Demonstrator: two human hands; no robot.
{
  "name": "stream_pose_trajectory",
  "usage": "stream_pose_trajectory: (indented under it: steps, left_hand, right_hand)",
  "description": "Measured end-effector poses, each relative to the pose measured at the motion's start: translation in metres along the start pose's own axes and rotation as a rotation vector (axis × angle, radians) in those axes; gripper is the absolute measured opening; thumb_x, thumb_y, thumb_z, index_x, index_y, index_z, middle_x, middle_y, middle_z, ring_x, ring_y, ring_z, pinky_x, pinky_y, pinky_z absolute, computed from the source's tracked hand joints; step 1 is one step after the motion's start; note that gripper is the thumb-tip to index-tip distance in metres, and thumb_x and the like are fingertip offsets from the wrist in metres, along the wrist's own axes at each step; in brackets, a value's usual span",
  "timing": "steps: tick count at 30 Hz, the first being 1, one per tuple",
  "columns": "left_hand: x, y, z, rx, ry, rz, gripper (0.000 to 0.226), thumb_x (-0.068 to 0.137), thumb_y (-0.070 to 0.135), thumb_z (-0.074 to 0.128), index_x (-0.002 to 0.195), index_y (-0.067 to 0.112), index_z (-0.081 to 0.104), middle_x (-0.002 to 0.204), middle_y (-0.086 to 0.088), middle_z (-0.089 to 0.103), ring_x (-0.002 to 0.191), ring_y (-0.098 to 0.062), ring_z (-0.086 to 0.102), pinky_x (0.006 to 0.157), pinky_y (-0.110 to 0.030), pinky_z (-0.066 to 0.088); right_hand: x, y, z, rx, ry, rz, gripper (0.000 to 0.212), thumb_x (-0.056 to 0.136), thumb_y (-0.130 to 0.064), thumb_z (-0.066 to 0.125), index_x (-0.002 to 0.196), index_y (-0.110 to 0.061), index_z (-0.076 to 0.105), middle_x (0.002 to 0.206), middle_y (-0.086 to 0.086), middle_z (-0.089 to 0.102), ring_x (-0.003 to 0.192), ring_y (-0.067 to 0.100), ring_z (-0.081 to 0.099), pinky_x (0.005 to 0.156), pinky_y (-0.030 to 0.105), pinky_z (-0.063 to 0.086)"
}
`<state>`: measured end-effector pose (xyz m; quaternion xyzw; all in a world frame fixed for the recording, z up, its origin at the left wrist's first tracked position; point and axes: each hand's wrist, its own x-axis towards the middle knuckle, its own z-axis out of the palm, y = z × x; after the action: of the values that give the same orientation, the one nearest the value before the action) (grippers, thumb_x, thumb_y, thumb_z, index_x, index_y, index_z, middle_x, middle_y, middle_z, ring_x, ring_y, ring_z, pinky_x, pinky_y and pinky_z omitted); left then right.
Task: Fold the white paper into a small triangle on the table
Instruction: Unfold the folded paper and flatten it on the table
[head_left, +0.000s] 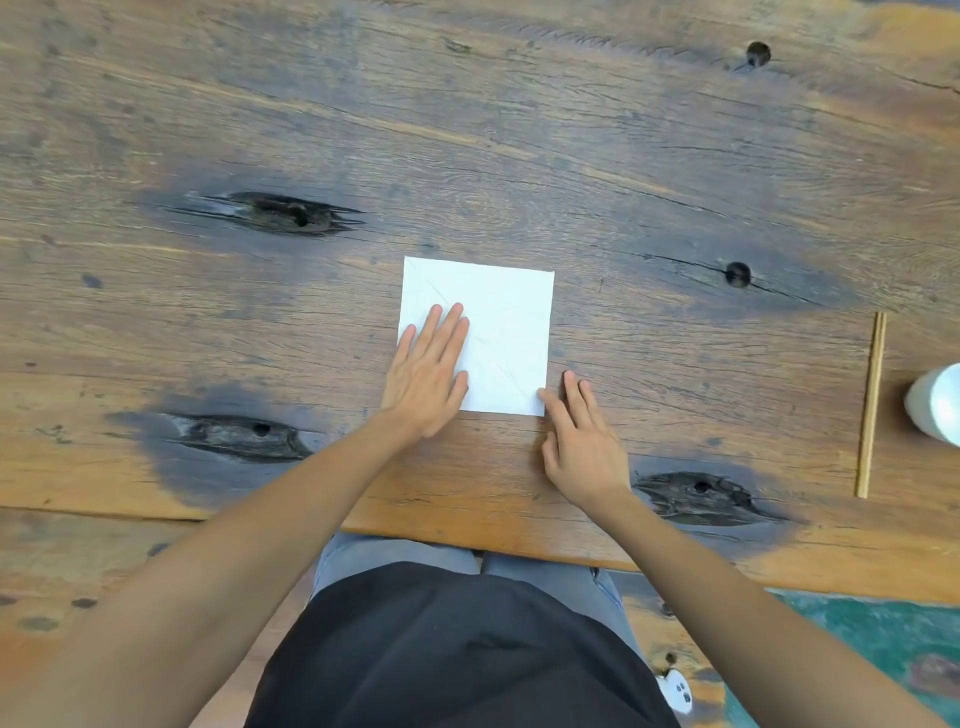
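A square sheet of white paper (506, 322) lies flat on the wooden table (571, 156), with a faint diagonal crease from its far left corner to its near right corner. My left hand (428, 376) rests flat, fingers spread, on the paper's near left part. My right hand (579, 441) lies on the table beside the near right corner, its thumb tip touching that corner. Neither hand holds anything.
A pair of wooden chopsticks (871, 405) lies lengthwise at the right. A white rounded container (937, 402) sits at the right edge, partly cut off. The table's near edge (519, 548) runs just above my lap. Dark knots and holes mark the wood.
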<state>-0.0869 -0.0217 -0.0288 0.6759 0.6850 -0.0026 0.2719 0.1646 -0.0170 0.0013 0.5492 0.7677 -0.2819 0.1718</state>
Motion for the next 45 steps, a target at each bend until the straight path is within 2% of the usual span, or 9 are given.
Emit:
stream_pose_trajectory:
  steps: [5,12,15,20,23,27,36,41,45]
  left_hand:
    - [0.017,0.000,0.003,0.062,-0.092,0.020,0.068,0.109,0.037,0.025,0.164,0.013,-0.007,0.172,-0.004,-0.016,0.160,-0.020,-0.013,0.131,-0.045,0.000]
    - [0.022,0.040,0.011,0.038,-0.126,0.161,0.071,0.108,0.040,0.029,0.164,0.013,-0.005,0.173,-0.007,-0.014,0.160,-0.022,-0.014,0.131,-0.043,-0.001]
    - [0.030,0.049,0.010,-0.003,-0.066,0.163,0.067,0.109,0.035,0.030,0.164,0.010,0.002,0.173,-0.007,-0.009,0.160,-0.022,-0.011,0.132,-0.044,0.001]
    - [0.052,0.052,0.009,-0.002,0.085,0.053,0.062,0.106,0.031,0.041,0.159,0.002,0.027,0.171,-0.016,0.014,0.160,-0.031,0.010,0.131,-0.050,0.008]
    - [0.062,0.047,0.018,0.033,0.099,0.007,0.065,0.106,0.034,0.038,0.162,0.005,0.021,0.172,-0.015,0.010,0.161,-0.031,0.007,0.130,-0.050,0.006]
    - [0.065,0.031,0.031,0.099,0.107,0.070,0.068,0.107,0.039,0.032,0.164,0.010,0.009,0.173,-0.013,0.003,0.161,-0.029,0.001,0.131,-0.048,0.006]
    - [0.068,0.018,0.028,0.194,0.127,0.174,0.078,0.103,0.054,0.030,0.164,0.011,0.009,0.173,-0.013,0.005,0.161,-0.029,0.003,0.130,-0.048,0.006]
    - [0.066,0.021,0.017,0.192,0.137,0.186,0.080,0.102,0.056,0.030,0.164,0.009,0.010,0.173,-0.012,0.006,0.161,-0.029,0.003,0.130,-0.050,0.005]
    - [0.059,0.029,0.017,0.161,0.203,0.117,0.072,0.103,0.046,0.033,0.160,0.002,0.026,0.170,-0.017,0.018,0.159,-0.034,0.014,0.128,-0.057,0.012]
  right_hand:
    - [-0.007,0.011,-0.006,-0.026,0.039,0.011,0.054,0.106,-0.023,0.042,0.158,-0.031,0.035,0.175,0.000,0.012,0.162,0.024,0.009,0.122,0.050,0.030]
    - [-0.011,0.039,-0.018,0.045,0.133,0.153,0.044,0.107,-0.016,0.041,0.150,-0.016,0.049,0.172,0.004,0.023,0.161,0.023,0.015,0.124,0.047,0.030]
    - [0.004,0.038,-0.029,0.089,0.219,0.080,0.042,0.104,-0.010,0.045,0.145,-0.009,0.054,0.169,0.006,0.031,0.159,0.024,0.022,0.124,0.048,0.032]
    - [0.067,0.017,-0.044,0.123,0.267,-0.112,0.048,0.105,-0.013,0.045,0.152,-0.007,0.047,0.170,0.009,0.029,0.160,0.026,0.021,0.127,0.044,0.026]
    - [0.101,0.006,-0.038,0.070,0.281,-0.166,0.055,0.108,-0.025,0.041,0.161,-0.011,0.033,0.172,0.007,0.022,0.160,0.024,0.018,0.129,0.042,0.018]
    - [0.114,0.014,-0.018,-0.029,0.304,-0.170,0.064,0.109,-0.037,0.036,0.166,-0.015,0.016,0.175,0.003,0.011,0.162,0.019,0.008,0.130,0.041,0.009]
    - [0.110,0.028,-0.005,-0.059,0.362,-0.132,0.075,0.103,-0.056,0.033,0.167,-0.021,0.012,0.175,0.003,0.007,0.162,0.020,0.005,0.128,0.045,0.006]
    - [0.100,0.028,-0.007,-0.009,0.373,-0.087,0.073,0.106,-0.049,0.035,0.167,-0.019,0.010,0.176,0.003,0.004,0.162,0.020,0.003,0.130,0.047,0.005]
    - [0.106,0.015,-0.010,0.019,0.473,-0.123,0.062,0.106,-0.033,0.038,0.163,-0.011,0.026,0.173,0.009,0.018,0.161,0.023,0.015,0.129,0.046,0.010]
